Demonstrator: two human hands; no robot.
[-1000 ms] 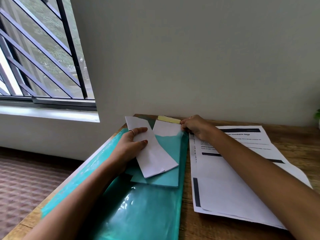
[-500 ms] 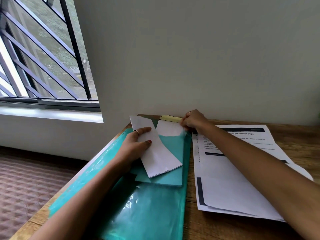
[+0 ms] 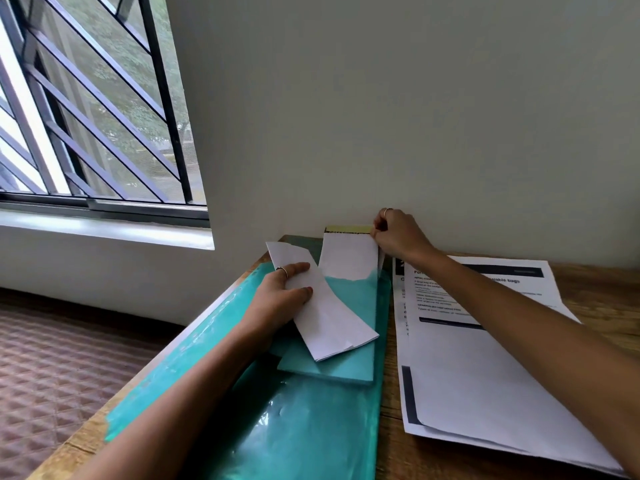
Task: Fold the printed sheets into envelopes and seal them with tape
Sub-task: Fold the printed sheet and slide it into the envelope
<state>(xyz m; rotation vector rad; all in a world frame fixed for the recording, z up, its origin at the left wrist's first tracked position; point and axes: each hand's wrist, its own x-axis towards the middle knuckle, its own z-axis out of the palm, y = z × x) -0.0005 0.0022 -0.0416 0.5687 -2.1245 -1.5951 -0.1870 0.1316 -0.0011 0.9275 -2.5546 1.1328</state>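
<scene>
1. The left hand lies on the folded white sheet, thumb and fingers curled over its left edge, pinning it onto the teal pad. There is a ring on one finger.
2. That folded sheet runs on a slant, its far end towards the left near the wall and its near end to the right, where layered edges show at the fold.
3. The right hand is up at the far end of the table, right against the wall, fingers curled in a narrow pinch at the right corner of the yellow strip. Whether that strip is tape I cannot tell.
4. Just below the yellow strip a second white piece stands up from the far end of the teal pad, its lower edge torn or uneven against the teal.
5. The teal pad sits on a glossy teal plastic sheet that covers the left part of the table and runs to its near edge.
6. On the right, the printed sheets lie flat on the wood, just beside the teal sheet, dark bars and lines of text showing; the right forearm crosses above them.
7. At far left, a barred window over a pale sill, patterned floor below.
</scene>
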